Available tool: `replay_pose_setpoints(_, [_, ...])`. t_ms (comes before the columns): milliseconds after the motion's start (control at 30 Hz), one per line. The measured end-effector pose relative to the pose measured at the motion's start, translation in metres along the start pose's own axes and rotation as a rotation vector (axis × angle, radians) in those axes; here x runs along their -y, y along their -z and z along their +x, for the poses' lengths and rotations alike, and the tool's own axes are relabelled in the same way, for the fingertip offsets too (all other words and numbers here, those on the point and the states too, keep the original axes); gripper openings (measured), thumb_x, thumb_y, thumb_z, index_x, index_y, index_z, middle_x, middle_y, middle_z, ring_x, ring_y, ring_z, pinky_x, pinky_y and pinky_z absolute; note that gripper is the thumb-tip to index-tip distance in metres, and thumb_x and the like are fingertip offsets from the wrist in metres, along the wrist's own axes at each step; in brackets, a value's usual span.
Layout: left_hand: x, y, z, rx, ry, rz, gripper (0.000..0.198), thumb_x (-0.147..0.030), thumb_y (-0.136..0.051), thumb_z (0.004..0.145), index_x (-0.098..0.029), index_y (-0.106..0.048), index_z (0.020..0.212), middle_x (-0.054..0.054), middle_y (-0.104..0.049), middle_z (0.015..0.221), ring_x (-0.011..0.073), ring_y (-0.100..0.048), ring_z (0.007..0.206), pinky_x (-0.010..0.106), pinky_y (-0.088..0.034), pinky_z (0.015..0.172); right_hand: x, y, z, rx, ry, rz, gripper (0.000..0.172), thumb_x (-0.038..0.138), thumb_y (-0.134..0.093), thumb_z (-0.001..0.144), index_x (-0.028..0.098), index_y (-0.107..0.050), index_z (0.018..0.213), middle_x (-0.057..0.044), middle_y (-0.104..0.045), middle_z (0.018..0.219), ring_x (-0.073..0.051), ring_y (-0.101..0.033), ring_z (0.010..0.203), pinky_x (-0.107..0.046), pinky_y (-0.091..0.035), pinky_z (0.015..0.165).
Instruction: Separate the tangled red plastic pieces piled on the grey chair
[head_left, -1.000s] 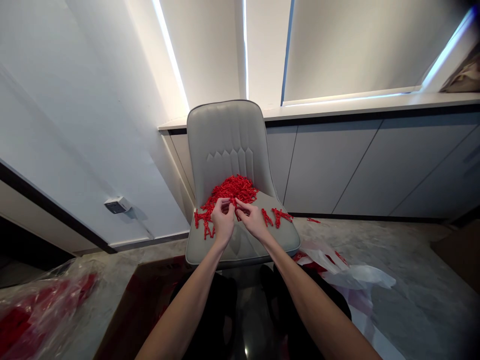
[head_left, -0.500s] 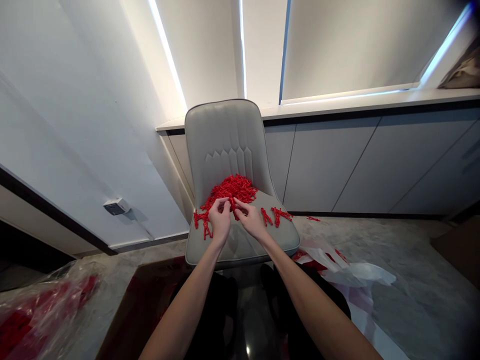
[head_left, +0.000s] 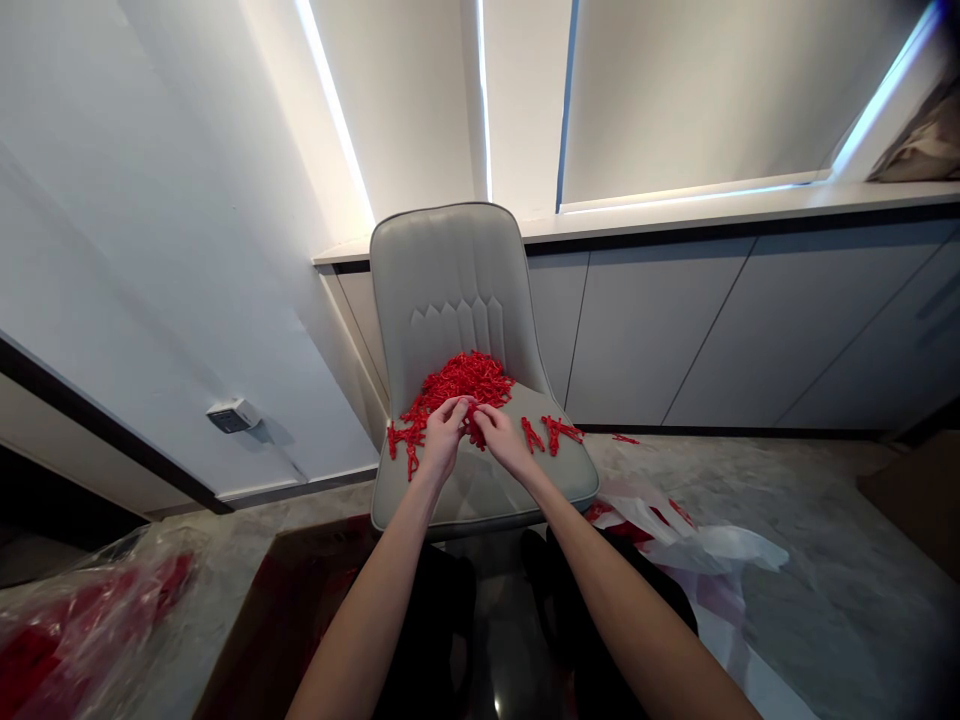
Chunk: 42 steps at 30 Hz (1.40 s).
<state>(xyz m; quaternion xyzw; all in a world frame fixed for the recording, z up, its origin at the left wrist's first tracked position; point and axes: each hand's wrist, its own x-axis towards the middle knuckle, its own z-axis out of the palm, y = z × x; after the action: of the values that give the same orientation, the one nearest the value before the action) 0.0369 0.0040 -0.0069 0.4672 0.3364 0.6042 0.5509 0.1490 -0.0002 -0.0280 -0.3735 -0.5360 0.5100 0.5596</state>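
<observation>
A heap of small red knotted pieces (head_left: 466, 378) lies at the back of the grey chair seat (head_left: 487, 495). Just in front of the heap, my left hand (head_left: 445, 432) and my right hand (head_left: 501, 436) meet with fingertips pinched on a red knotted piece (head_left: 474, 428), whose shape is partly covered by the fingers. To the right on the seat rest a few separate red pieces (head_left: 555, 434). More red pieces (head_left: 411, 440) lie left of my left hand.
A cardboard box (head_left: 262, 610) stands on the floor below the chair at left. Clear plastic with red items (head_left: 97, 610) lies farther left, white plastic bags (head_left: 705, 550) at right. Low cabinets (head_left: 660, 330) run behind the chair, and a wall socket (head_left: 233, 415) is at left.
My fingertips have shifted slightly around the red piece, and my two hands are a little closer together. More of the red piece shows below the fingers.
</observation>
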Motion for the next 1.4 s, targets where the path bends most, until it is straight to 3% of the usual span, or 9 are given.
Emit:
replay_pose_setpoints(167, [0.0, -0.002, -0.001, 0.069, 0.024, 0.029, 0.037, -0.044, -0.077, 0.074, -0.012, -0.07, 0.091, 0.002, -0.064, 0.072, 0.0077, -0.046, 0.047, 0.022, -0.038, 0.04, 0.0, 0.005, -0.004, 0.114, 0.093, -0.089, 0.037, 0.053, -0.057, 0.087, 0.017, -0.058, 0.079, -0.001, -0.06, 0.066, -0.013, -0.055, 0.055, -0.026, -0.042, 0.053])
replay_pose_setpoints(500, [0.0, -0.005, -0.005, 0.009, -0.007, -0.003, 0.037, -0.046, -0.078, 0.072, -0.013, -0.07, 0.087, 0.01, -0.073, 0.089, 0.0095, -0.051, 0.053, 0.024, -0.039, 0.044, 0.015, 0.009, -0.009, 0.04, 0.162, -0.356, 0.026, 0.038, -0.055, 0.092, 0.019, -0.061, 0.075, -0.003, -0.067, 0.064, -0.015, -0.061, 0.059, -0.026, -0.044, 0.06])
replay_pose_setpoints(700, [-0.001, -0.002, -0.003, 0.032, 0.091, -0.085, 0.033, -0.041, -0.076, 0.074, -0.015, -0.07, 0.093, 0.012, -0.074, 0.102, 0.0129, -0.06, 0.063, 0.023, -0.04, 0.047, 0.016, 0.001, -0.012, -0.046, 0.161, -0.374, 0.022, 0.035, -0.057, 0.092, 0.019, -0.065, 0.079, -0.002, -0.067, 0.065, -0.015, -0.06, 0.055, -0.026, -0.044, 0.059])
replay_pose_setpoints(867, [-0.003, 0.003, 0.0, -0.043, 0.165, -0.171, 0.029, -0.04, -0.069, 0.082, -0.018, -0.069, 0.101, 0.012, -0.072, 0.114, 0.0153, -0.065, 0.072, 0.022, -0.043, 0.047, 0.013, 0.0, -0.009, 0.084, 0.08, -0.196, 0.022, 0.039, -0.064, 0.086, 0.018, -0.065, 0.093, 0.0, -0.065, 0.072, -0.012, -0.058, 0.054, -0.025, -0.045, 0.056])
replay_pose_setpoints(1000, [-0.006, 0.007, 0.003, -0.096, 0.192, -0.188, 0.028, -0.044, -0.065, 0.085, -0.019, -0.068, 0.098, 0.013, -0.072, 0.115, 0.0167, -0.066, 0.077, 0.021, -0.04, 0.043, 0.018, 0.003, -0.009, 0.178, -0.175, 0.162, 0.035, 0.051, -0.062, 0.089, 0.017, -0.064, 0.095, -0.003, -0.068, 0.072, -0.011, -0.058, 0.054, -0.023, -0.047, 0.055])
replay_pose_setpoints(1133, [-0.008, 0.006, 0.002, -0.031, 0.191, -0.188, 0.029, -0.045, -0.065, 0.085, -0.019, -0.067, 0.098, 0.012, -0.072, 0.113, 0.0168, -0.065, 0.074, 0.021, -0.039, 0.042, 0.026, 0.008, -0.012, 0.196, -0.396, 0.354, 0.039, 0.054, -0.06, 0.092, 0.016, -0.065, 0.094, -0.004, -0.068, 0.071, -0.01, -0.055, 0.05, -0.023, -0.047, 0.052])
replay_pose_setpoints(1267, [-0.009, 0.002, -0.001, 0.071, 0.207, -0.157, 0.035, -0.048, -0.063, 0.085, -0.018, -0.07, 0.104, 0.014, -0.073, 0.109, 0.016, -0.064, 0.067, 0.022, -0.041, 0.04, 0.027, 0.012, -0.014, 0.308, -0.409, 0.401, 0.037, 0.049, -0.078, 0.08, 0.015, -0.065, 0.081, 0.0, -0.062, 0.067, -0.008, -0.052, 0.051, -0.022, -0.046, 0.053])
replay_pose_setpoints(1400, [-0.006, -0.001, -0.003, 0.116, 0.194, -0.106, 0.044, -0.05, -0.064, 0.085, -0.015, -0.069, 0.111, 0.014, -0.074, 0.104, 0.0114, -0.057, 0.053, 0.023, -0.04, 0.038, 0.023, 0.013, -0.014, 0.287, -0.338, 0.368, 0.039, 0.048, -0.084, 0.073, 0.015, -0.062, 0.077, 0.002, -0.061, 0.066, -0.009, -0.056, 0.054, -0.022, -0.048, 0.057])
